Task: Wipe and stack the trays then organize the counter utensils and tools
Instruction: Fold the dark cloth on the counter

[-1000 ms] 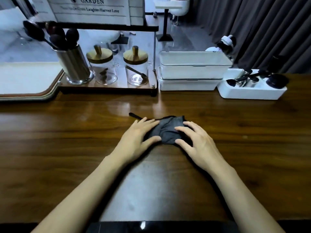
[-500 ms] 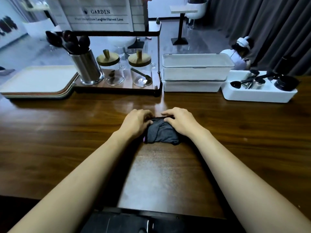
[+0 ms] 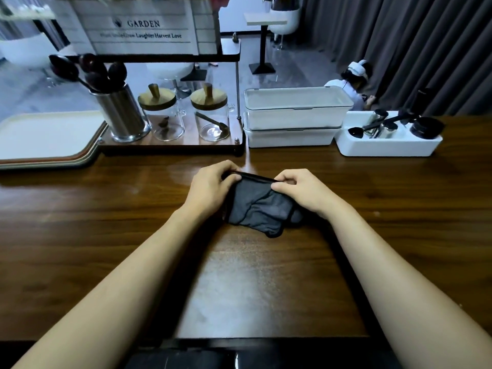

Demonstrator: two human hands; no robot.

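Since a second ago both hands have gone from lying flat on the cloth (image 3: 255,209) to curling over its far edge, and that edge has come up off the counter (image 3: 80,235).

The left hand (image 3: 210,187), just left of the frame's centre, has its fingers bent and pinches the left end of the far hem against the thumb. The right hand (image 3: 300,190), just right of centre, pinches the right end in the same way. The hem runs between them as a thin dark line. The rest of the dark grey cloth lies rumpled on the counter between the wrists, sagging toward the lower part of the frame.

The trays (image 3: 48,134) sit stacked at the left edge of the frame, a cream one on top with coloured rims showing below it. Just right of them a rack (image 3: 170,146) holds a steel cup (image 3: 122,113) full of dark spoons (image 3: 87,70) and two glass jars (image 3: 161,115) with wooden lids; the right jar has a small spoon inside. Right of the rack, two white lidded boxes (image 3: 292,113) stand one on the other. At the upper right a white bin (image 3: 386,147) holds dark utensils and small metal pots. A white sign (image 3: 143,27) reading GARDEN stands on top of the rack. Beyond the counter a person (image 3: 354,75) in a white headset sits by a grey curtain (image 3: 412,49).
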